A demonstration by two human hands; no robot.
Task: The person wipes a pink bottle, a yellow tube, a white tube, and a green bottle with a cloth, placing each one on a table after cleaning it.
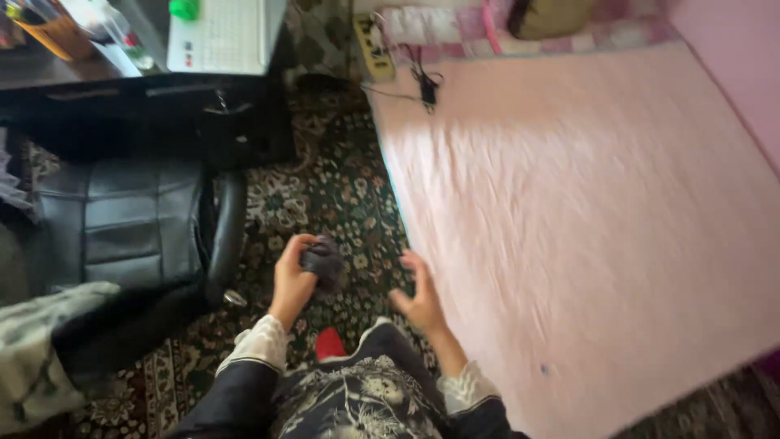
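Observation:
My left hand [292, 280] is closed around a small dark grey bundle of cloth [323, 262], held above the patterned carpet [333, 191]. My right hand [421, 297] hangs open with fingers spread, just beside the left edge of the pink bed sheet [585, 219], holding nothing. Both arms wear dark sleeves with white cuffs. A red toe [329, 341] shows below between my arms.
A black leather office chair [138, 228] stands to the left with a pale cloth [36, 349] draped at its lower side. A dark desk [122, 89] with a white keyboard [219, 36] sits at the back left. A power strip [374, 45] and cable lie near the bed's head.

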